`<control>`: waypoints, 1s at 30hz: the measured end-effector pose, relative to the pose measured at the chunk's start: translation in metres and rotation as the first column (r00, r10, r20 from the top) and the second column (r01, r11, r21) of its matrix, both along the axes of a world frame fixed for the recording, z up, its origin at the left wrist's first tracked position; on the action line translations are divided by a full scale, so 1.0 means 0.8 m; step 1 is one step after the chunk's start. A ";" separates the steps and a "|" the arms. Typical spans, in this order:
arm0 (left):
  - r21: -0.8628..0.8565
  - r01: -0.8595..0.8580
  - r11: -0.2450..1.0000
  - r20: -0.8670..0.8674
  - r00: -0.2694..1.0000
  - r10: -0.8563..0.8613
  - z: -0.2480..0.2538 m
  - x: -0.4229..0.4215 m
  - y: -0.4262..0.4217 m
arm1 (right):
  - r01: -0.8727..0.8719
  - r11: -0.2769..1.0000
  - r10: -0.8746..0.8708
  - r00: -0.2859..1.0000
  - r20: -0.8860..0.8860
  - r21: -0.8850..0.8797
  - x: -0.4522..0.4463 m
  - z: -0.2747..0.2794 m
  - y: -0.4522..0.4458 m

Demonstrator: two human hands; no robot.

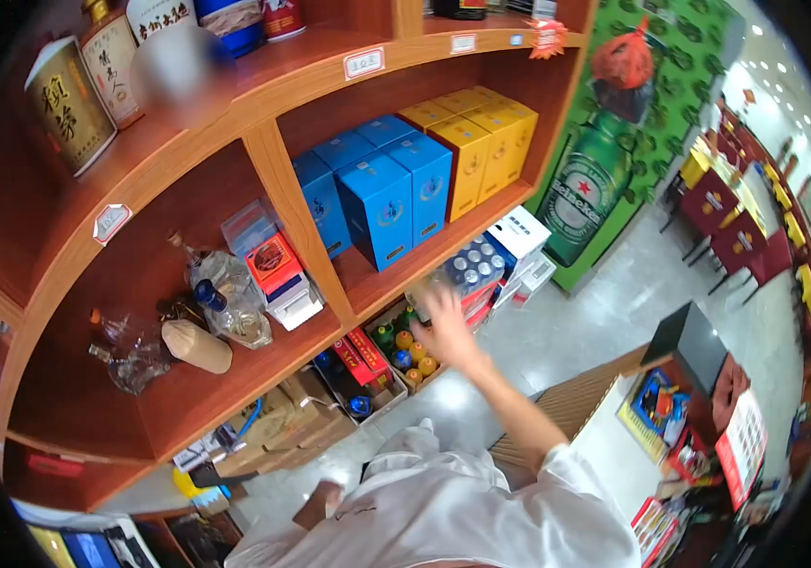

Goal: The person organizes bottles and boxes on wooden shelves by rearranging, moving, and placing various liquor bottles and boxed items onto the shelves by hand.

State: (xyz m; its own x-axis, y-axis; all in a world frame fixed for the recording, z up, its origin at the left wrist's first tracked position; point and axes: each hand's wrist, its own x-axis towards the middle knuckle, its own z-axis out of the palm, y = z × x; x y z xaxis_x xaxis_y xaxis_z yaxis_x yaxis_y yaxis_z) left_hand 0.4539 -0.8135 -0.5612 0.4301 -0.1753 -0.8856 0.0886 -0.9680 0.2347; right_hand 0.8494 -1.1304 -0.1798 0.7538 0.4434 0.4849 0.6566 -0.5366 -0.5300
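My right hand point(445, 327) reaches forward below the front edge of the wooden shelf, above a box of bottles with orange and green caps point(415, 355). Motion smears its fingers. A pale blur lies by the fingertips, and I cannot make out whether it is a thing in the hand. Just beyond is a pack of silver-topped cans point(473, 265). My left hand point(322, 502) hangs low beside my white shirt point(443, 516), its fingers mostly hidden. Blue boxes point(391, 208) and yellow boxes point(481, 151) stand on the shelf above my right hand.
Glass bottles point(235, 303) and a beige wrapped bottle point(197, 347) occupy the left compartment. Cardboard boxes point(287, 426) stand under the shelf. A green fridge point(585, 189) is beyond its right end. To my right stands a counter point(604, 426) with printed items. Tables and chairs point(741, 237) are farther back.
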 end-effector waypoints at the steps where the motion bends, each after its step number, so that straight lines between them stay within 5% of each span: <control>1: -0.018 0.214 0.977 0.157 0.965 -0.209 -0.012 0.037 -0.012 | -0.024 0.998 0.019 0.997 0.076 0.061 0.035 0.063 0.015; 3: 0.004 0.297 0.955 0.498 0.827 -0.259 -0.008 0.135 -0.034 | -0.047 0.997 0.033 0.978 0.205 0.063 0.096 0.150 0.042; 4: -0.313 -0.552 0.773 0.238 0.742 0.626 0.010 0.179 -0.056 | 0.011 1.000 -0.017 0.963 0.270 0.022 0.117 0.179 0.053; 5: -0.343 -0.603 0.720 0.196 0.704 0.682 0.080 0.237 -0.078 | 0.035 0.998 -0.019 0.948 0.319 -0.044 0.139 0.183 0.059; 6: -0.652 -0.489 0.579 0.344 0.490 0.801 0.104 0.262 -0.101 | 0.062 0.992 -0.017 0.930 0.368 -0.110 0.159 0.183 0.062; 7: -0.818 -0.515 0.257 0.034 0.402 0.915 0.154 0.295 -0.116 | 0.090 0.981 -0.010 0.910 0.415 -0.174 0.173 0.179 0.065; 8: -0.885 -0.445 0.136 -0.064 0.406 0.912 0.175 0.325 -0.125 | 0.072 0.974 0.016 0.924 0.382 -0.214 0.177 0.164 0.066; 11: -0.924 -0.381 0.013 -0.123 0.332 0.935 0.299 0.391 -0.166 | -0.030 0.991 0.076 0.926 0.369 -0.129 0.163 0.158 0.029; 13: -0.938 -0.287 0.193 0.159 0.137 0.978 0.338 0.421 -0.191 | -0.186 0.980 0.198 0.936 0.290 -0.069 0.158 0.147 -0.011; 15: -0.952 -0.274 0.134 0.143 -0.013 0.990 0.389 0.445 -0.214 | -0.370 0.929 0.350 0.899 0.262 0.030 0.175 0.125 -0.045; 18: -0.929 -0.288 0.233 0.288 -0.169 0.942 0.437 0.490 -0.243 | -0.505 0.857 0.515 0.844 0.149 -0.103 0.191 0.166 -0.079; 19: -0.877 -0.304 0.373 0.438 -0.182 0.881 0.466 0.498 -0.259 | -0.561 0.815 0.577 0.808 0.117 -0.149 0.200 0.174 -0.084; 21: -0.951 -0.119 0.284 0.303 -0.193 0.933 0.466 0.519 -0.270 | -0.715 0.677 0.735 0.670 0.102 -0.177 0.215 0.155 -0.083; 23: -0.912 -0.161 0.378 0.408 -0.244 0.880 0.417 0.523 -0.265 | -0.773 0.631 0.771 0.616 0.160 -0.068 0.212 0.129 -0.076; 25: -0.925 -0.288 0.246 0.335 -0.318 0.887 0.446 0.513 -0.296 | -0.805 0.593 0.787 0.585 0.196 0.022 0.201 0.140 -0.068; 28: -0.944 -0.153 0.293 0.328 -0.538 0.777 0.397 0.496 -0.312 | -0.852 0.475 0.844 0.512 0.160 0.222 0.175 0.164 -0.061; 30: -0.908 -0.113 0.403 0.417 -0.331 0.847 0.447 0.454 -0.331 | -0.884 0.342 0.916 0.389 0.095 0.319 0.145 0.170 -0.065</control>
